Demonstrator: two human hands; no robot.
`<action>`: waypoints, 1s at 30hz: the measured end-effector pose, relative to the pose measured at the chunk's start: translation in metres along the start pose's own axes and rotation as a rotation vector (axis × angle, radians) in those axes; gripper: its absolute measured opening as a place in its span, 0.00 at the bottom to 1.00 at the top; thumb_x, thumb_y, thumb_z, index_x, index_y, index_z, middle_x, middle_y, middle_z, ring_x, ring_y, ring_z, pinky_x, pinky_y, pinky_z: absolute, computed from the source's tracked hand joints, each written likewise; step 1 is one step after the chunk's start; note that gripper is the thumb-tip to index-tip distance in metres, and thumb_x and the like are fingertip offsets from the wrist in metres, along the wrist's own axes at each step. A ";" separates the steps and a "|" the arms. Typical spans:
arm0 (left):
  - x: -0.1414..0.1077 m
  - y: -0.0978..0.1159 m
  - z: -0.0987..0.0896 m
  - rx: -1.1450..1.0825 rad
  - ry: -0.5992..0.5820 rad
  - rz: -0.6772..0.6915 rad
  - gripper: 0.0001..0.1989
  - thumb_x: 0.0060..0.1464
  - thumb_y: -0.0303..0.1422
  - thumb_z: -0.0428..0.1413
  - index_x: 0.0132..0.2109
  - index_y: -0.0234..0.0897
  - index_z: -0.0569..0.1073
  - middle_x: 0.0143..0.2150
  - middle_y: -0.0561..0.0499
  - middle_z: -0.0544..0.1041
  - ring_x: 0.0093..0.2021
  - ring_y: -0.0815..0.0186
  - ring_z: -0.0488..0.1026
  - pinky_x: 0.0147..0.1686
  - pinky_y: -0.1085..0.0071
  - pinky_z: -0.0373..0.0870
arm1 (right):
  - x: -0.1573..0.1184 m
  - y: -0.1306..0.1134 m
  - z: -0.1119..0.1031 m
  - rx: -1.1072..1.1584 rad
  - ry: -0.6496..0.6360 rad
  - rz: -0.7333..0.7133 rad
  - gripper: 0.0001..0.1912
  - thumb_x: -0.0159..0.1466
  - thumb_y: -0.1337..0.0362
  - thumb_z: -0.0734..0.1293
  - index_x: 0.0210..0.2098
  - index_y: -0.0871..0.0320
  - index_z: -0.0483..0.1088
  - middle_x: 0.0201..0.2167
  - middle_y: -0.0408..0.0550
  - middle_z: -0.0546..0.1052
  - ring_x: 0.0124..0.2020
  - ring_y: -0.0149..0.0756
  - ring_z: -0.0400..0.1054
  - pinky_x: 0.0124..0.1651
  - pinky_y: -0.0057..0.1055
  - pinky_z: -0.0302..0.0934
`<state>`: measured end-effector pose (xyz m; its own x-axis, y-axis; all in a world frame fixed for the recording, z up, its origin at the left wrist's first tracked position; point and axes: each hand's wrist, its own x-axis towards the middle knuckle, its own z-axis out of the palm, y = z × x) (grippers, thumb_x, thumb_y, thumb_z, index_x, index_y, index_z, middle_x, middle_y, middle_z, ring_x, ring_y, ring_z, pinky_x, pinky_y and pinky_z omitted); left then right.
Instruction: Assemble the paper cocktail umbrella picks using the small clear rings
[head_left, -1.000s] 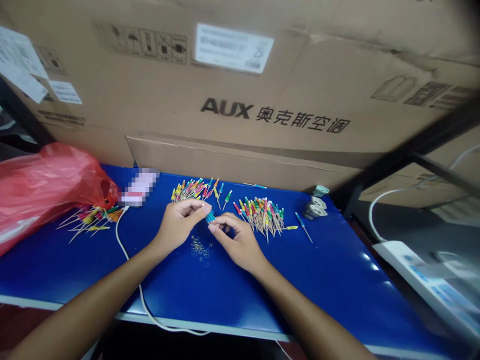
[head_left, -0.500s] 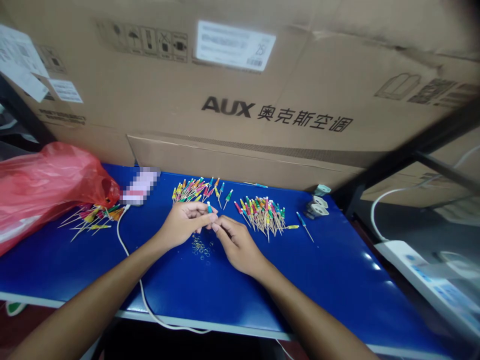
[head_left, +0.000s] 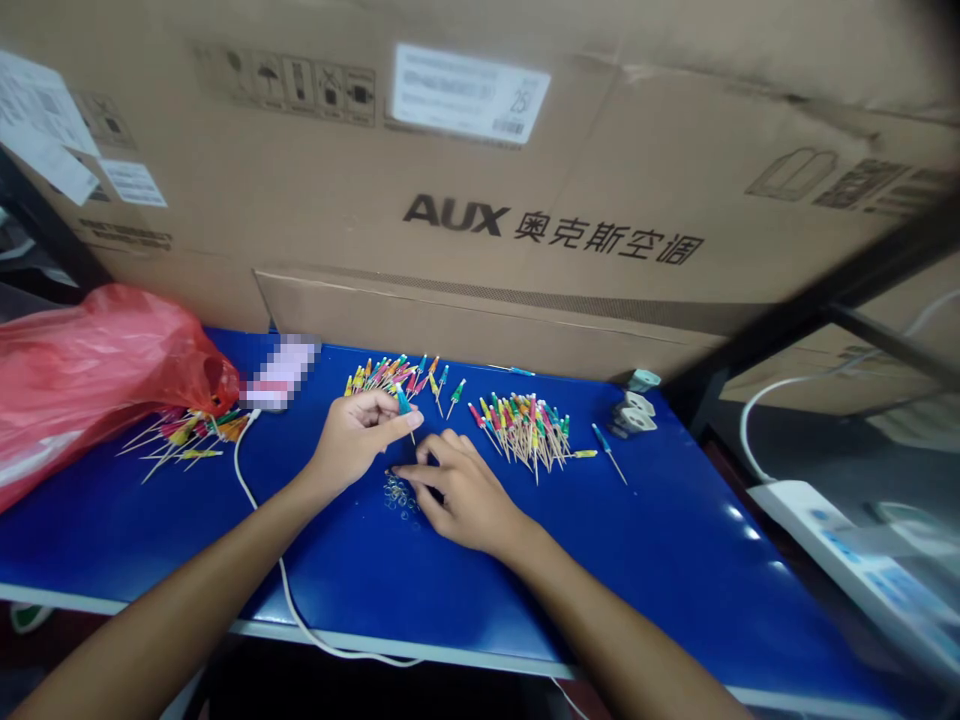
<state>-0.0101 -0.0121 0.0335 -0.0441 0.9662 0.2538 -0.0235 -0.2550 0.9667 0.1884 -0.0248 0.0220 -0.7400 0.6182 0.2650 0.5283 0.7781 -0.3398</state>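
Observation:
Between thumb and fingers, my left hand (head_left: 351, 438) pinches a closed blue cocktail umbrella (head_left: 403, 400), its stick pointing down. My right hand (head_left: 469, 495) is open, its index finger stretched to the edge of a small pile of clear, yellowish rings (head_left: 397, 494) that look like tiny rubber bands. Whether the fingertip has caught a ring is too small to tell. Right of my hands lies a heap of folded cocktail umbrellas (head_left: 525, 430) in several colours. Another group of folded umbrellas (head_left: 382, 375) lies behind my left hand, which partly hides it.
A red plastic bag (head_left: 112, 350) lies at left, with more umbrellas (head_left: 184, 435) by its mouth. Near it are a phone (head_left: 281, 375) and a white cable (head_left: 281, 570). A large cardboard box (head_left: 465, 290) walls the back of the blue table (head_left: 637, 580). A power strip (head_left: 855, 570) is at right.
My hands have come apart. The right hand has moved down and left to the rings with its fingers opened. The left hand has shifted slightly left, keeping the blue umbrella, now tilted.

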 end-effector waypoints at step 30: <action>-0.012 0.000 0.010 0.118 -0.338 -0.107 0.13 0.51 0.41 0.66 0.33 0.35 0.77 0.25 0.52 0.76 0.21 0.71 0.68 0.21 0.74 0.64 | -0.005 0.018 -0.043 0.272 0.469 0.135 0.05 0.70 0.64 0.64 0.40 0.53 0.74 0.31 0.46 0.74 0.34 0.38 0.64 0.43 0.39 0.59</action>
<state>0.0006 -0.0231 0.0305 0.2855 0.9497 0.1287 0.1057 -0.1647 0.9807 0.2193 -0.0090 0.0539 -0.3761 0.7419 0.5551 0.4328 0.6704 -0.6027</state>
